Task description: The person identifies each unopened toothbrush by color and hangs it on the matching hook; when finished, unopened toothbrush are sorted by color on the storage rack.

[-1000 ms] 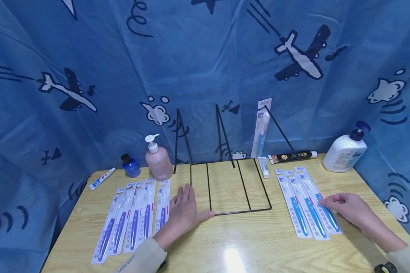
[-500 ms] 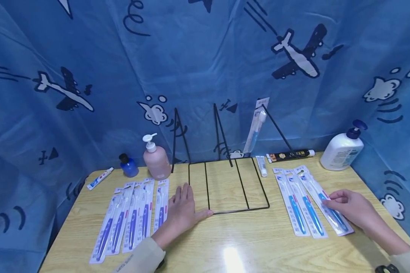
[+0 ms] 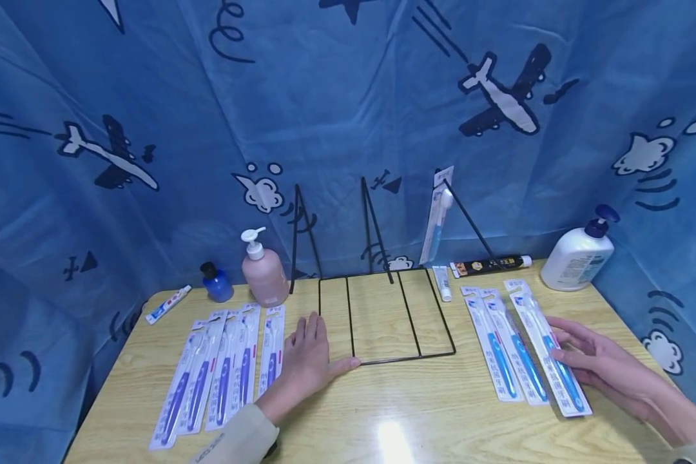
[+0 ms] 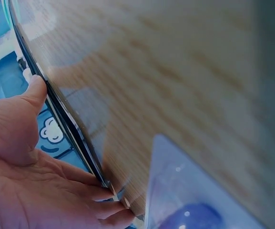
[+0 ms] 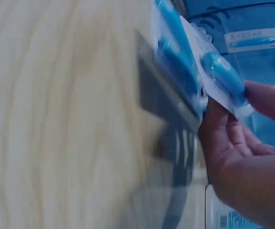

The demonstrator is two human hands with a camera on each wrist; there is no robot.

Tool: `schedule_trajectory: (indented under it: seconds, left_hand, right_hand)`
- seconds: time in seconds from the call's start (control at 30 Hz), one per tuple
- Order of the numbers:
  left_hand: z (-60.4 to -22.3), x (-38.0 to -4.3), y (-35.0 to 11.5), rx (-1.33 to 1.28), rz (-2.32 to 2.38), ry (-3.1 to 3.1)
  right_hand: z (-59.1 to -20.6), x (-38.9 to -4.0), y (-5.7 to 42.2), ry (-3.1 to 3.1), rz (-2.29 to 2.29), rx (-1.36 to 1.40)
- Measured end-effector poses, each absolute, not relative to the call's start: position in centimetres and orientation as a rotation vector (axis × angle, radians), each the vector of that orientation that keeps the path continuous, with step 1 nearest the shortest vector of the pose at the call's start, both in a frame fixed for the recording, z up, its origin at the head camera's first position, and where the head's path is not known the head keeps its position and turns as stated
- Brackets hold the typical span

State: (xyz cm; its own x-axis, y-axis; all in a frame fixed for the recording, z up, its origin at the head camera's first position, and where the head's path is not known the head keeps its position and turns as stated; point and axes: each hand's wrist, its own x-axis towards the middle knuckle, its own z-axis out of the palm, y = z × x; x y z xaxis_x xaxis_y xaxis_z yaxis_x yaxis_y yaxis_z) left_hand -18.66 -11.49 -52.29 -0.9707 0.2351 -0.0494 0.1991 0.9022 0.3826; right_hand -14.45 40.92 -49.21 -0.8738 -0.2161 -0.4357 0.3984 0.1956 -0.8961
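My right hand [image 3: 600, 361] pinches a packaged blue toothbrush [image 3: 548, 348] by its right edge. In the right wrist view the thumb lies on the front of the pack [image 5: 218, 71] and fingers are behind it, with the pack tilted up off the table. Two more packaged blue toothbrushes [image 3: 492, 345] lie just left of it. My left hand [image 3: 310, 361] rests flat with fingers spread at the front left corner of a black wire rack [image 3: 408, 309], thumb on its front bar. One packaged blue toothbrush [image 3: 437, 216] hangs from the rack's right hook.
Several packaged purple toothbrushes [image 3: 209, 380] lie left of my left hand. Behind stand a pink pump bottle [image 3: 265, 277], a small blue bottle [image 3: 217, 283] and a white pump bottle [image 3: 577, 258]. Toothpaste tubes lie near: black [image 3: 490, 265], small white [image 3: 443, 283], and another [image 3: 168, 305] at far left.
My right hand has separated the rightmost blue toothbrush pack from its neighbours and raised it, with the fingers now behind it. The hanging pack swings slightly. My left hand stays at the rack.
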Motion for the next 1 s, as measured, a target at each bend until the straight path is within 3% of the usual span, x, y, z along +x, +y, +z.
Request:
schedule_trajectory:
  seconds: [0.17,0.57,1.0]
  left_hand:
    - [-51.1,-18.3,-11.3,0.333,0.57,2.959]
    - [-50.9,-18.2,-11.1,0.345,0.569,2.968]
    - [-50.9,-18.1,-11.4,0.345,0.565,2.981]
  right_hand:
    - [-48.5,-14.0,38.5,2.087,-1.848,0.077]
    - [-45.9,-12.5,35.0,1.883,-2.325,-0.508]
    - [-45.0,-11.3,32.4,1.944,-2.255,-0.883]
